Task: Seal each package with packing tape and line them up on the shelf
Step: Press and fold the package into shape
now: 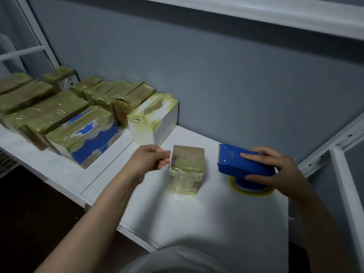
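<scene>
Taped packages (59,115) line the far left of the shelf (197,213); one small taped package (186,170) stands apart, probably just needing placement. The right hand (275,170) grips the tape dispenser (242,164); the left hand (149,160) curls beside the package, grip unclear.

Roughly a dozen taped packages (186,168), one blue tape dispenser (244,164)

Dim, cool light leaves the white shelf top (197,217) softly shadowed, with small glints on the yellowish tape-wrapped packages (59,111). The left hand (149,160) is motion-blurred, the blue plastic tape dispenser (236,166) sharper; the white metal shelf frame (343,194) bows toward the picture's edges.
</scene>
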